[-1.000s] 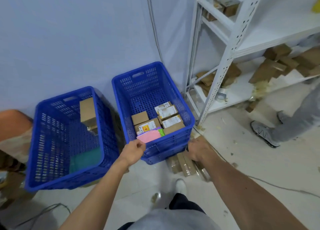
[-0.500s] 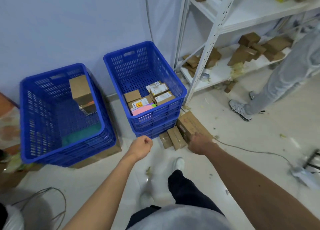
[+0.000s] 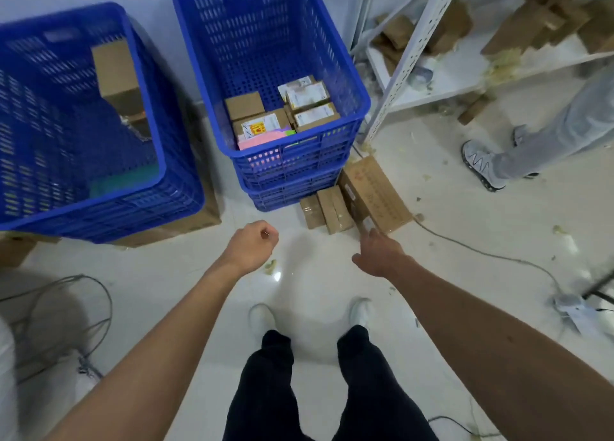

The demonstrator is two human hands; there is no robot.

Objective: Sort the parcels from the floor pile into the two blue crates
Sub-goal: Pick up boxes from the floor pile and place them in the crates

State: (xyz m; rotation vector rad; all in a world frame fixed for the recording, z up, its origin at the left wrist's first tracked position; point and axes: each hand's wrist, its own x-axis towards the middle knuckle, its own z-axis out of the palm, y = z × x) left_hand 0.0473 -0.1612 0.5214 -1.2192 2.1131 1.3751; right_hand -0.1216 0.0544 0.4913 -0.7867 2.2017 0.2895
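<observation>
Pick-up step: right hand (image 3: 378,254), fingers extended, reaches for the large cardboard parcel (image 3: 372,191) beside the right blue crate (image 3: 292,150); left hand (image 3: 254,244) is fisted, empty. Next, grip its near edge.

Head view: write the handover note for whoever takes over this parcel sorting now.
Left hand: curled in a fist, holds nothing.
Right hand: fingers straight, fingertips at the near corner of the large flat brown cardboard box on the floor; contact not clear.
Left blue plastic crate: one tall brown carton leaning inside, a green item at the bottom.
Right blue plastic crate, stacked on others: several small labelled cartons and a pink packet.
Done: those parcels are in the crates.
Left to sort: the large box and two small taped brown boxes beside it.
</observation>
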